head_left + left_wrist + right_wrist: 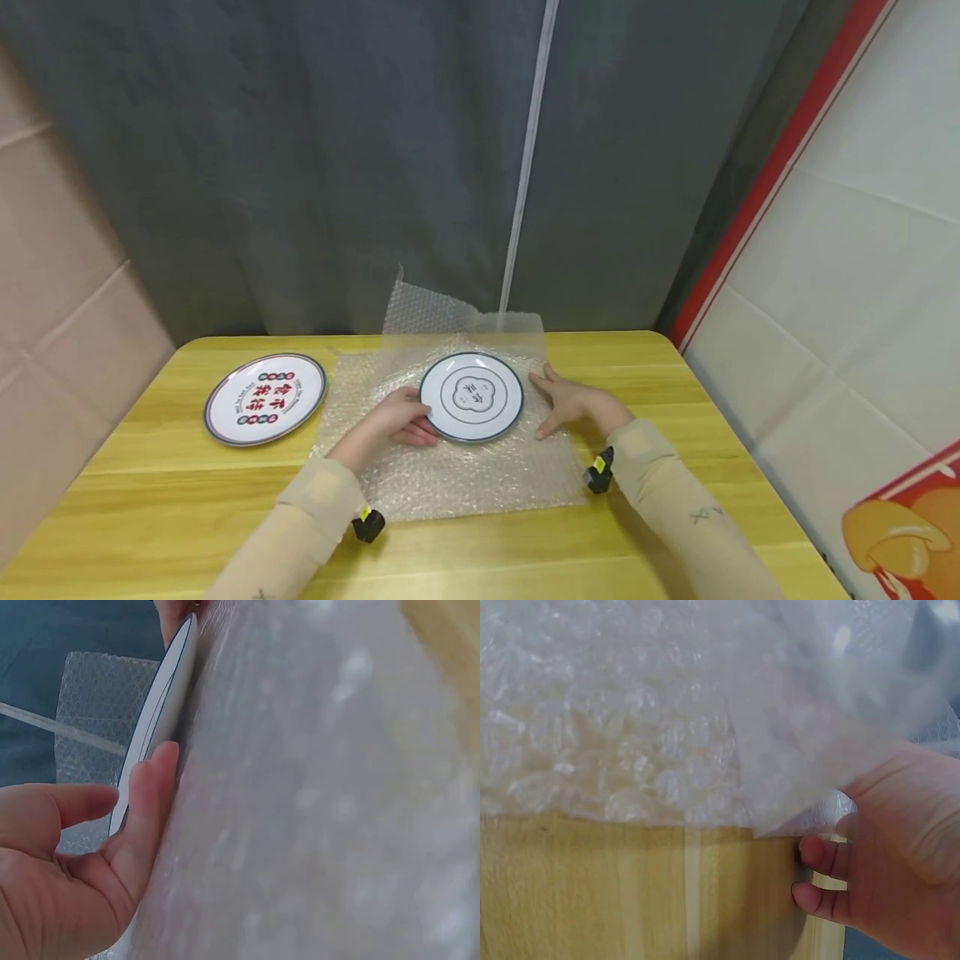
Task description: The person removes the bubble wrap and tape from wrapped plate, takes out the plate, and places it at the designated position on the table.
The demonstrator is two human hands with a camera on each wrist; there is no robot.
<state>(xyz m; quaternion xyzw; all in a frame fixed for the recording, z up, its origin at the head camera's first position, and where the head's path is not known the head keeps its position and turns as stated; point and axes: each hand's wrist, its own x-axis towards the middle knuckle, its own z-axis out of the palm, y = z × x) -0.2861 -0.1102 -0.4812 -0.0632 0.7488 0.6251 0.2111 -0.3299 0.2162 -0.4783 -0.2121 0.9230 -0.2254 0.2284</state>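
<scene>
A round white plate (471, 397) with a dark rim and a printed centre lies over a sheet of bubble wrap (480, 483). At its left rim, my left hand (393, 418) holds it, the thumb at the upper face and the fingers beneath, as the left wrist view also shows on the tilted plate (154, 705). My right hand (570, 402) is at the right edge of the bubble wrap, apart from the plate, its thumb and fingers spread. In the right wrist view, the bubble wrap (630, 735) hides part of that hand (900, 847).
A second white plate (266, 399) with red characters lies left of the bubble wrap on the wooden table (465, 558). The wrap's far end rises against a dark grey curtain (360, 167). A white panel (840, 292) with a red border stands at the right.
</scene>
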